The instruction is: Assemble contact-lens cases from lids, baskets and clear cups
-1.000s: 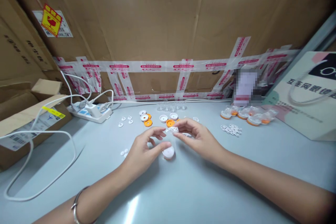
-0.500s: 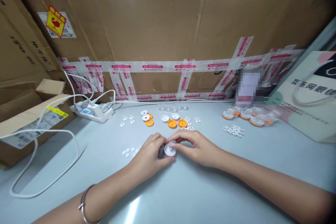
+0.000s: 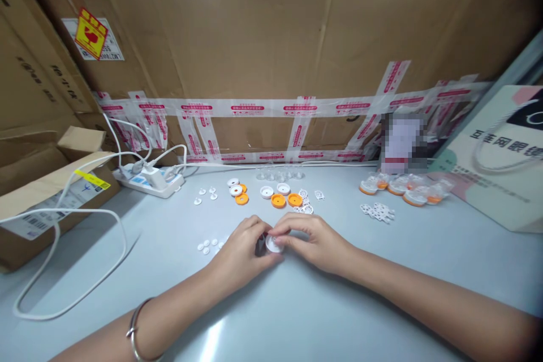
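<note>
Between both hands is a small round white plastic cup-like part (image 3: 274,245), its hollow side facing up. My left hand (image 3: 246,246) grips it from the left, thumb in front and fingers behind. Over its rim, my right hand (image 3: 311,237) pinches with thumb and index finger at the middle of the cup. A small white piece seems to be under those fingertips, mostly hidden. Just beyond the hands lie white rings (image 3: 267,192) and orange round parts (image 3: 278,200). Small white discs (image 3: 206,243) lie left of my left hand, some partly hidden by it.
White pegged pieces (image 3: 202,191) and clear domes (image 3: 280,172) lie farther back. Flat white cut-outs (image 3: 377,212) and orange-based clear capsules (image 3: 416,195) are at right. A power strip (image 3: 148,181), a looping white cable (image 3: 123,232) and an open carton (image 3: 51,198) occupy the left.
My right fingertips have moved slightly left and lower into the white cup; the spoked white piece seen between them before is now mostly covered. My left hand stays put.
</note>
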Tool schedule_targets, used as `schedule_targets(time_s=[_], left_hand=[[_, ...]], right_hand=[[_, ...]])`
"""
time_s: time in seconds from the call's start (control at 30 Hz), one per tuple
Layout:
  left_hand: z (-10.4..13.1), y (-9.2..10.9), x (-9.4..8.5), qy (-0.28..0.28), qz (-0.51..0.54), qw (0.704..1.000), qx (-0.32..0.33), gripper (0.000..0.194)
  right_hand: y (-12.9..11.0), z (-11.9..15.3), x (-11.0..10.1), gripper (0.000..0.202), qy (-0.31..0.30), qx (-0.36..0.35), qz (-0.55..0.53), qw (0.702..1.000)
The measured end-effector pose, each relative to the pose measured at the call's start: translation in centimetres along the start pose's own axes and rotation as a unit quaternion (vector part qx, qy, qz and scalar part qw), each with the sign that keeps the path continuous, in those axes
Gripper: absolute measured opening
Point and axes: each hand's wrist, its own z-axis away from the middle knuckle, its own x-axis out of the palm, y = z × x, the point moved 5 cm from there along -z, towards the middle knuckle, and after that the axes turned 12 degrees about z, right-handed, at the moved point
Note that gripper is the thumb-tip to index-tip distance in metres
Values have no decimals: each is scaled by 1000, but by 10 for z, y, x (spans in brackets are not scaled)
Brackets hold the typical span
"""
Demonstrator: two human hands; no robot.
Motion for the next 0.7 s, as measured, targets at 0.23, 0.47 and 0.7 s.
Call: schedule_targets(time_s=[0.23,0.47,0.7], left_hand=[[0,-2,1,3,5,1000,-2,14],[0,-2,1,0,7,1000,-6,15],[1,-3,-1,2,20,1000,-13,21]], right_hand=[[-4,-2,6,12,-5,-27,44,999],[-4,-3,6,12,-10,-48,54,997],[-3,1,7,13,2,-46,31,998]])
